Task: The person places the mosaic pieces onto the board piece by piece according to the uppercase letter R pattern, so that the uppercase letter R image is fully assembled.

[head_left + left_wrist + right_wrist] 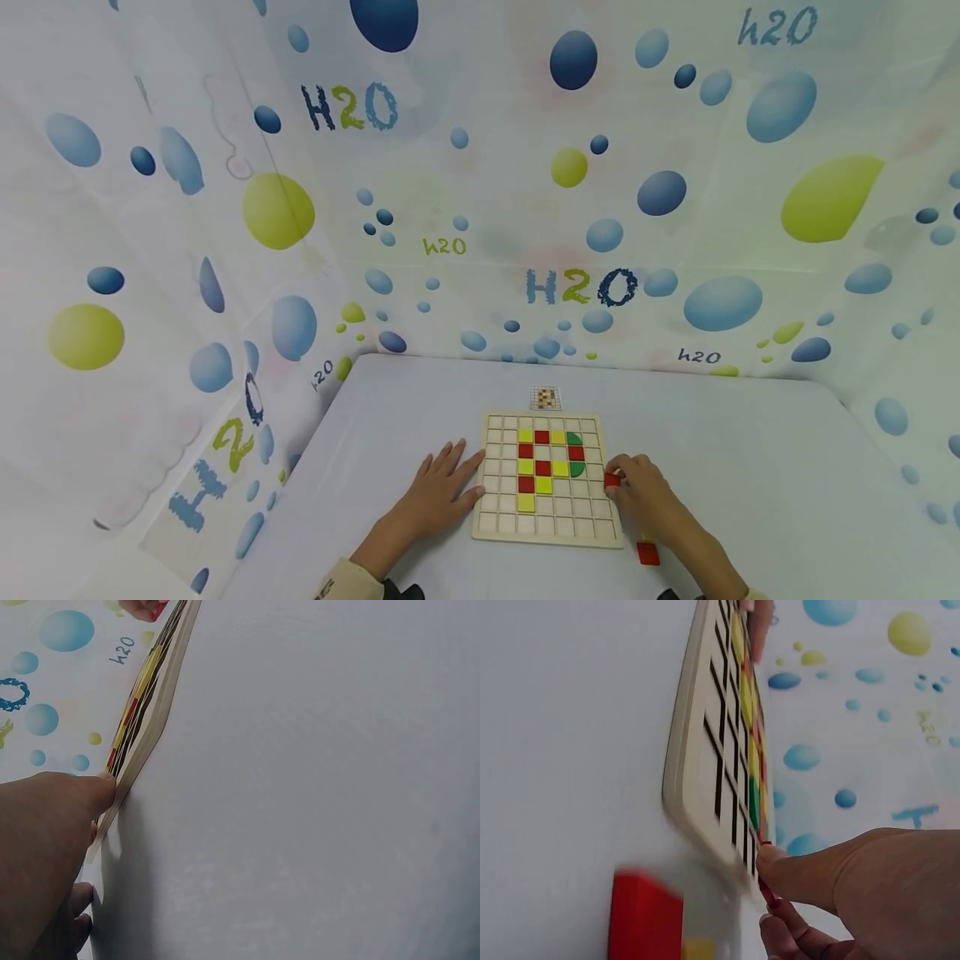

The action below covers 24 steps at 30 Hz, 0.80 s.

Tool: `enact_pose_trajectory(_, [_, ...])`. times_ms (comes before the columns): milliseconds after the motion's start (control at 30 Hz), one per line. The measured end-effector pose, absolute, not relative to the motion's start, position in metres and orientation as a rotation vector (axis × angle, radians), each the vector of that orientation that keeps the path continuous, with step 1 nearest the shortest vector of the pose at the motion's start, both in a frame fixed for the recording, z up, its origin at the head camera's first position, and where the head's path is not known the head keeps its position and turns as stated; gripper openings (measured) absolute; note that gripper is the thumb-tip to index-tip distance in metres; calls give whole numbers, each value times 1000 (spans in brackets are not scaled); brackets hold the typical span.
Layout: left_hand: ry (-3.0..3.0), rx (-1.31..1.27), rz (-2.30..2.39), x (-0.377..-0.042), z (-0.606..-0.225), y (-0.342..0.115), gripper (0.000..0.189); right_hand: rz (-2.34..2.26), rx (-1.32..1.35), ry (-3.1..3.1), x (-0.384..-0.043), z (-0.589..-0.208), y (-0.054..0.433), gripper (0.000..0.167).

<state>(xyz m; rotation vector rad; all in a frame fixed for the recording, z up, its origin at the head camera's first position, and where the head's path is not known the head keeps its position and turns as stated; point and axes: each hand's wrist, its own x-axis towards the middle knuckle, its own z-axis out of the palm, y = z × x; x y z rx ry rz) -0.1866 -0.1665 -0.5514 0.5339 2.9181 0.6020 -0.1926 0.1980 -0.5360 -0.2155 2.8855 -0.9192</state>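
Observation:
A square wooden grid board [506, 523] lies on the table, with yellow, red and green tiles set in some of its cells. My left hand [444, 492] rests at the board's left edge, fingers spread and straight, thumb touching the rim. At the right edge my right hand [647, 493] pinches a red tile [612, 480] between thumb and fingers. The right wrist view shows this hand [870, 881] close to the board's edge, the tile mostly hidden by the fingers. The left thumb [97, 793] touches the board's side in the left wrist view.
More red pieces [648, 553], with a bit of yellow behind, lie on the table below my right hand. Just beyond the board's far edge is a small pattern card [545, 398]. A white table [750, 450] spreads around, backed by a printed curtain [495, 183].

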Motion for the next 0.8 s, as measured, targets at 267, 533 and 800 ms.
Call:
enact_pose_trajectory(267, [2921,529,595,-187,-553,-167,66,-904,-417,2923,-182,-539,157,24])
enact_pose_trajectory(533, [2909,529,611,-186,-551,-167,66,-919,-635,2880,-175,-541,150,19])
enact_pose_trajectory(800, [2914,531,609,-186,-551,-167,65,-992,-808,2764,-177,-538,157,13])
